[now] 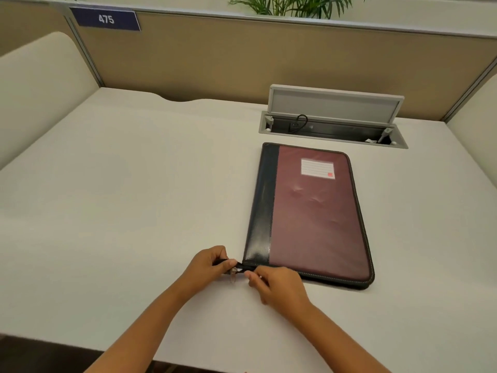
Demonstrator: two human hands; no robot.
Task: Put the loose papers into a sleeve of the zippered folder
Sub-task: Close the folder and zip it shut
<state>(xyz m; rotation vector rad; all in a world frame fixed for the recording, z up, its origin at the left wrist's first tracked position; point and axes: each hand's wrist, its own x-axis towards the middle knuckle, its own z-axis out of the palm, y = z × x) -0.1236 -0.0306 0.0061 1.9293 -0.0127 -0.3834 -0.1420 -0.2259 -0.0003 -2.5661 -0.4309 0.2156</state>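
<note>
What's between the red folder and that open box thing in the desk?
Nothing. In the head view only a bare strip of white desk lies between the folder and the open cable box.

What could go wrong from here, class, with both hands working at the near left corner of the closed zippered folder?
1. The left hand pinches the black zipper tail; a slip could jam the zipper pull.
2. The right hand grips only the zippered folder corner, so the folder may slide on the desk.
</note>
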